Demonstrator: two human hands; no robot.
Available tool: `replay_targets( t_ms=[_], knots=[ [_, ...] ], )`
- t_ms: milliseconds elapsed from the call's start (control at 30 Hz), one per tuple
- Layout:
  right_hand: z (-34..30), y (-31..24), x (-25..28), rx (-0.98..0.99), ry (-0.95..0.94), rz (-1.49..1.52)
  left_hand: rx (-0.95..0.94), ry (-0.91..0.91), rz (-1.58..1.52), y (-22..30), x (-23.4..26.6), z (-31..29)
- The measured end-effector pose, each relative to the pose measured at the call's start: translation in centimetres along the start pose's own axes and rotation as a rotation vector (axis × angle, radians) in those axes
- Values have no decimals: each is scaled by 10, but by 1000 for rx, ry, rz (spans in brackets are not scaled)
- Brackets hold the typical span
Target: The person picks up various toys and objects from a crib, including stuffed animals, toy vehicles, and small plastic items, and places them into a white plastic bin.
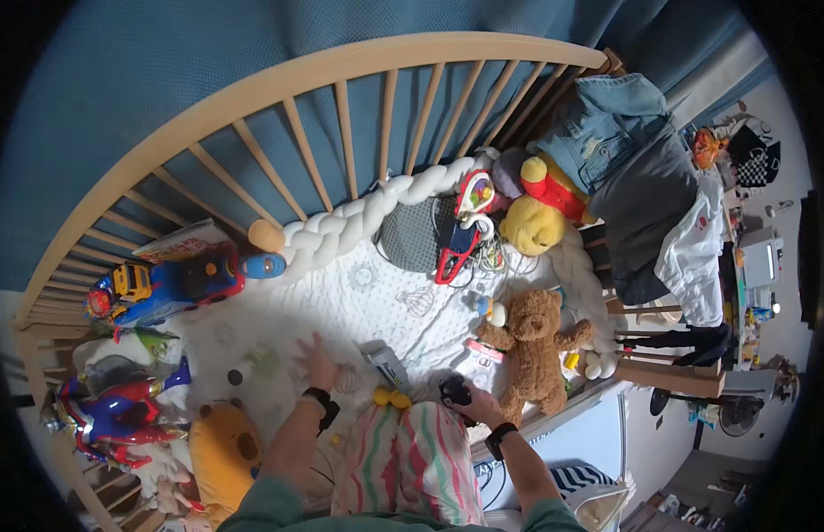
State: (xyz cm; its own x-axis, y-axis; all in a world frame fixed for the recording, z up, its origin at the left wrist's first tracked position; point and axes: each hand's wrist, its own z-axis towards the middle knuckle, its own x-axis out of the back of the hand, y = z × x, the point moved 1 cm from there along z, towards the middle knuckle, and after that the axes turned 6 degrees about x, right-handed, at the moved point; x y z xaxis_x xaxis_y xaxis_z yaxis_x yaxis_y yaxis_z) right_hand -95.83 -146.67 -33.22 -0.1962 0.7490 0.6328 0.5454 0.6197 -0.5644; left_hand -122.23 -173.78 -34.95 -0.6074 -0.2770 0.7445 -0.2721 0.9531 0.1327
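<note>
My left hand point(320, 362) is spread flat, palm down, on or just above the white patterned sheet point(296, 310) of the crib, holding nothing. A grey-and-white box point(385, 365) lies to its right, and a small yellow toy point(391, 397) is in front of my knees. My right hand point(478, 406) is closed around a small black rounded object point(454, 388), whose kind I cannot make out. Beyond that hand a brown teddy bear point(534, 341) leans at the right side, with a pink-and-white bar-shaped thing point(484, 351) beside it.
A wooden crib rail point(341, 66) with a white braided bumper point(328, 235) curves behind. Several toys line the left: a blue-red toy vehicle point(199, 277), a robot figure point(110, 417), an orange plush point(226, 457). A yellow plush point(531, 226) and clothes point(647, 204) are at right.
</note>
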Motion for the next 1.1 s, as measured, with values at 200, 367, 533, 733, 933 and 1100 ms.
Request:
replay_targets(
  t_ms=[200, 367, 533, 733, 933, 1100],
  knots=[
    [16, -21, 58, -102, 206, 213, -1019, 397, 605, 38, -27, -52],
    [38, -39, 56, 94, 224, 671, -1298, 228, 587, 48, -40, -55],
    [16, -39, 58, 8, 187, 711, -882, 7, 308, 39, -36, -39],
    [-14, -97, 136, -39, 276, 1013, -537, -354, -240, 92, 48, -70],
    [-24, -160, 169, 96, 288, 1036, -307, -1404, -827, 164, 148, -192],
    [-57, -195, 180, 13, 393, 1050, -320, -1341, -642, 203, 186, -258]
  ],
)
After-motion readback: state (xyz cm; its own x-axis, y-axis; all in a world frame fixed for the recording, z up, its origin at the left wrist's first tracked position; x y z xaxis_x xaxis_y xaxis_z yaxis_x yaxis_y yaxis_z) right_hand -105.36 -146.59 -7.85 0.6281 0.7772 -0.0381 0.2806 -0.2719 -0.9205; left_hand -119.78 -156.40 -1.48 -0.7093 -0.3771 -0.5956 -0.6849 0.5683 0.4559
